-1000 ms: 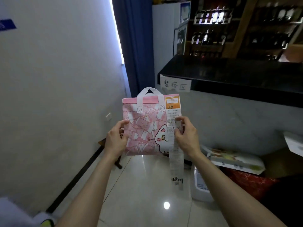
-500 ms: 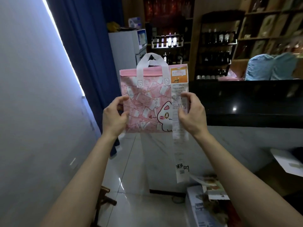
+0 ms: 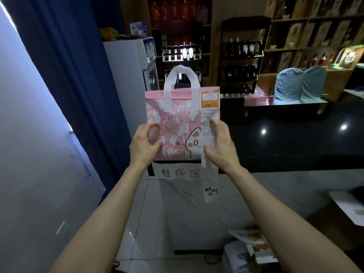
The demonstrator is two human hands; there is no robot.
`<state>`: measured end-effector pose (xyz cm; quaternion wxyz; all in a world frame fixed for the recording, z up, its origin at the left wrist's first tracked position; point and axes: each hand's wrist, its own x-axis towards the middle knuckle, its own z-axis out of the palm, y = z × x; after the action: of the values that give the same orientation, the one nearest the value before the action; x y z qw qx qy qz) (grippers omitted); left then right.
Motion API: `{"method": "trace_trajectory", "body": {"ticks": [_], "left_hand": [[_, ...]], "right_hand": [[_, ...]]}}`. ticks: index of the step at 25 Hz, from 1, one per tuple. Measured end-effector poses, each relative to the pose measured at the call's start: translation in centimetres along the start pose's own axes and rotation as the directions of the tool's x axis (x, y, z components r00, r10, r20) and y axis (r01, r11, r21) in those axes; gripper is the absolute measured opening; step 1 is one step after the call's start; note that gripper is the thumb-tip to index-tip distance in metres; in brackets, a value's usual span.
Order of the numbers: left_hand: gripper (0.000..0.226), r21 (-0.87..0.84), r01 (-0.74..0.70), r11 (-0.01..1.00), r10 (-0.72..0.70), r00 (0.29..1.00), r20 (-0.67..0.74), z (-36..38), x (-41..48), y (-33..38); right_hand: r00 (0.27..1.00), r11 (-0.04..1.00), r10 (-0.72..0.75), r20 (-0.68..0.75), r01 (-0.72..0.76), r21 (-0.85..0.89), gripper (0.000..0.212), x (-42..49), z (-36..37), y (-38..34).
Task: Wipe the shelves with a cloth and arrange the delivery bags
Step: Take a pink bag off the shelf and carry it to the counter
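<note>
Head: pink cat-print delivery bag [image 3: 177,125], white handles [image 3: 180,72], receipt [image 3: 209,180] attached.

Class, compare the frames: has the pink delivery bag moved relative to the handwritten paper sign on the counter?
Yes. The pink delivery bag has risen: earlier it hung below the paper sign on the black counter; now its base sits above the sign.
</note>
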<state>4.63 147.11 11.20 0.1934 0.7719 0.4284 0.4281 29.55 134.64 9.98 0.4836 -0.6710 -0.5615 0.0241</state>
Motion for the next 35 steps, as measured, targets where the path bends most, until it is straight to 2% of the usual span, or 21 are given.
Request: {"method": "trace_trajectory", "body": {"ticks": [3, 6, 9, 18, 26, 35], "left_hand": [[0.086, -0.016, 0.037, 0.999, -0.036, 0.998, 0.054, 2.6, -1.6, -1.7], [0.101, 0.020, 0.091, 0.996, -0.090, 0.995, -0.049, 4.7, -2.2, -1.9], [0.105, 0.075, 0.132, 0.988, -0.123, 0.986, -0.116, 6.2, -2.1, -1.5], [0.085, 0.049, 0.078, 0.996, -0.074, 0.994, -0.082, 6.1, -2.3, -2.6], [0.082, 0.013, 0.034, 0.999, -0.035, 0.999, 0.039, 4.4, -2.3, -3.7], [0.076, -0.034, 0.000, 0.999, 0.001, 0.999, 0.046, 2.1, -2.5, -4.9]], "right_hand": [[0.996, 0.999, 0.043, 0.080, -0.045, 0.017, 0.110, -1.2, 2.9, 1.8], [0.999, 0.999, 0.040, -0.004, -0.040, -0.007, 0.106, -0.9, 4.5, 2.0], [0.994, 0.991, 0.092, -0.054, -0.097, -0.091, 0.099, -0.7, 5.0, 2.5], [0.993, 0.989, 0.112, -0.038, -0.115, -0.090, 0.096, -1.3, 4.8, 3.8], [0.994, 0.991, 0.102, -0.027, -0.104, -0.086, 0.096, -2.0, 4.2, 4.0], [0.993, 0.982, 0.076, -0.091, -0.091, -0.167, 0.083, -4.2, 2.4, 2.8]]}}
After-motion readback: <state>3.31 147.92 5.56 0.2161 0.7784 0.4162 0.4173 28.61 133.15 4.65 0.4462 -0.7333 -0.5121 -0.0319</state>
